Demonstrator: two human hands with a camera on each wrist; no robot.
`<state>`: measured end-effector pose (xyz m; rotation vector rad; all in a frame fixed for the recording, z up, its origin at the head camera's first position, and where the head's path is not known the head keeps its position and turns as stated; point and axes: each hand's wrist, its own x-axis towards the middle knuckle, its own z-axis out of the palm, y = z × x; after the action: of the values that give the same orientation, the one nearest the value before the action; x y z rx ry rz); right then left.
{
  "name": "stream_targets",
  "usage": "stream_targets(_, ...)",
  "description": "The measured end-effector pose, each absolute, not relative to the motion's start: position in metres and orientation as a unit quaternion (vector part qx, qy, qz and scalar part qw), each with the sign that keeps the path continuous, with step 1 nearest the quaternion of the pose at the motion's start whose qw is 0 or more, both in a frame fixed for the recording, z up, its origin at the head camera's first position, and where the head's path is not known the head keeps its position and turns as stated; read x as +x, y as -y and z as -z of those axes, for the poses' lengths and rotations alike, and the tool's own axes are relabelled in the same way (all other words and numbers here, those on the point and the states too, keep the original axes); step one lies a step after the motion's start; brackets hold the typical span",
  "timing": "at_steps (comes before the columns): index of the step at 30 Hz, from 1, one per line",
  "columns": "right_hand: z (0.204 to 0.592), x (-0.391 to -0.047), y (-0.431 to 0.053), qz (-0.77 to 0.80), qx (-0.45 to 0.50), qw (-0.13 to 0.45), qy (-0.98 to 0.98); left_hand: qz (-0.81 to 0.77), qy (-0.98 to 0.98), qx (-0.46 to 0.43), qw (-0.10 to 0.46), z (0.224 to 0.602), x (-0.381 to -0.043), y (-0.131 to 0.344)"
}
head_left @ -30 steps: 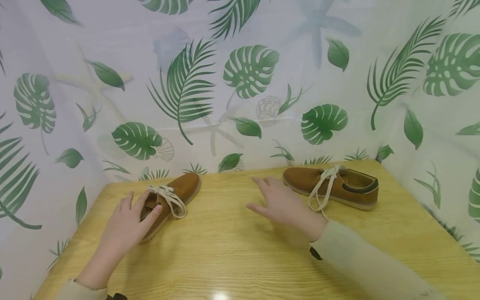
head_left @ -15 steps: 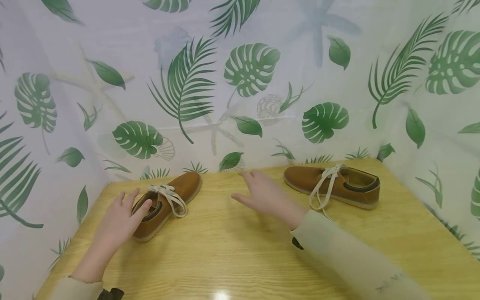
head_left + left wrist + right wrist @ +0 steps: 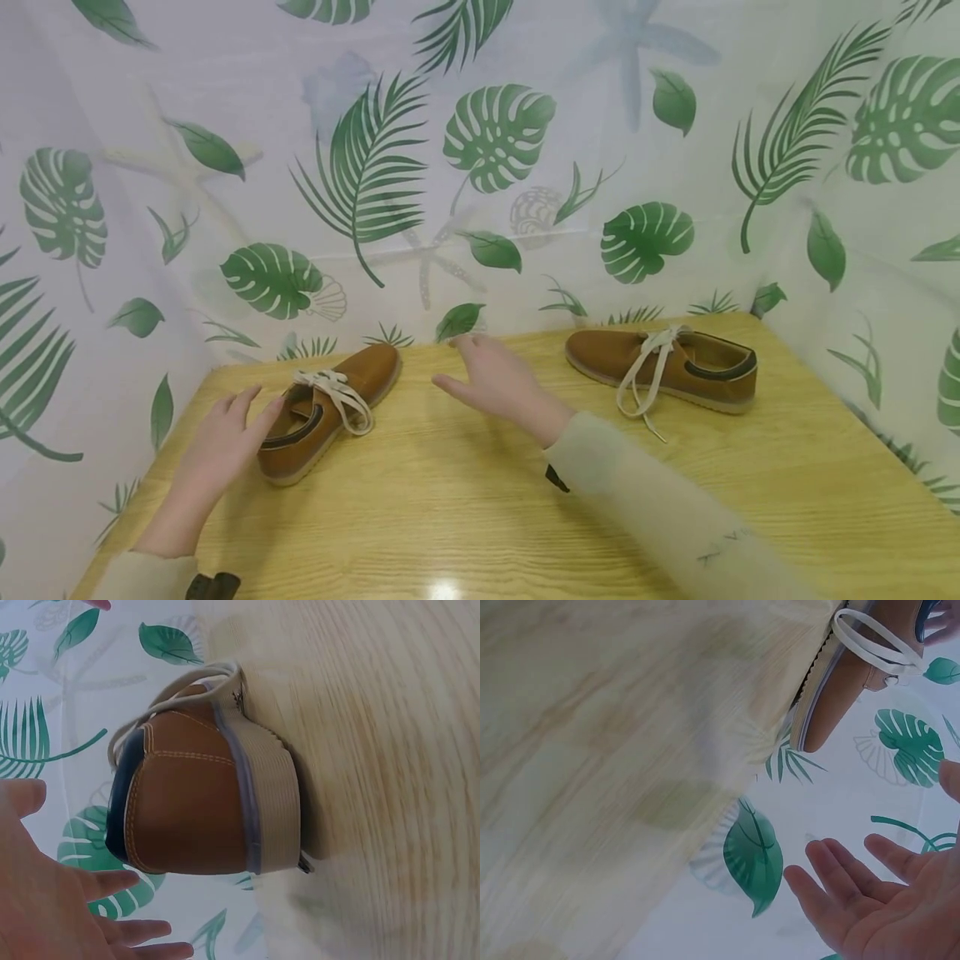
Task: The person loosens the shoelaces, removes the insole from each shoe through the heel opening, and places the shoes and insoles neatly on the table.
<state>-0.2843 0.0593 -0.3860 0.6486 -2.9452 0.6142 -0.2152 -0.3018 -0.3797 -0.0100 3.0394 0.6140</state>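
Observation:
On the left of the table a brown lace-up shoe (image 3: 330, 417) with pale laces lies with its toe toward the back wall. My left hand (image 3: 213, 454) is beside that shoe's heel, fingers spread and holding nothing. The left wrist view shows the shoe's heel (image 3: 195, 802) near those fingers, with a gap between. Between the two shoes my right hand (image 3: 498, 379) hovers over the table, fingers extended and nothing in them. At the back right sits the other brown shoe (image 3: 675, 367), toe pointing left, its lace hanging onto the wood.
The wooden table (image 3: 420, 517) ends at a leaf-patterned sheet (image 3: 465, 200) that rises behind it and along both sides. Both shoes stand close to the back edge.
My right hand has moved left, away from the right shoe toward the left one. The left hand has drawn back slightly to the left, uncovering more of the shoe's heel. Both shoes stay put.

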Motion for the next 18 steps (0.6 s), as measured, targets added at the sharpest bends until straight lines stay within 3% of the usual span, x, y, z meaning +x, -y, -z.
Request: stream_targets(18, 0.401, -0.288, -0.018, -0.254, 0.242, 0.025, 0.936, -0.234, -0.97, -0.022, 0.067, 0.382, -0.228, 0.317)
